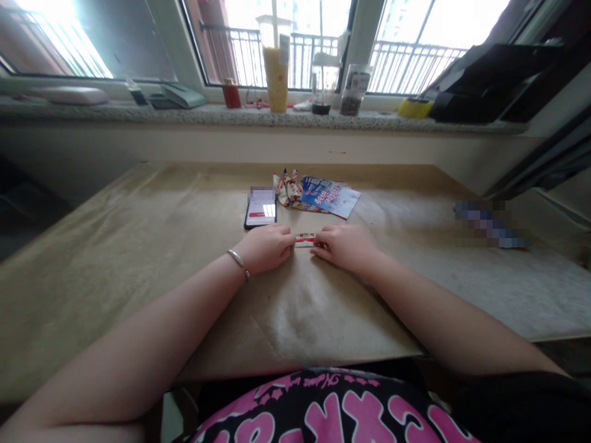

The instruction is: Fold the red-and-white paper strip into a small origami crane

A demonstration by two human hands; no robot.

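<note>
A narrow white-and-red paper strip (305, 240) lies low over the table between my two hands. My left hand (268, 247) has its fingers closed on the left end of the strip. At the right end, my right hand (344, 246) pinches it between thumb and fingers. Just beyond my left hand rests a phone (261, 209) with its screen lit. Behind the strip there are crumpled or folded white-and-red papers (289, 187) and a fanned stack of blue printed sheets (333, 198).
The table (152, 246) has a tan cover. A blurred flat item (492, 224) lies at the far right. On the windowsill (221, 117) stand a tall yellow drink cup (277, 80), other cups, a red jar (231, 94) and a black bag-like object (489, 83).
</note>
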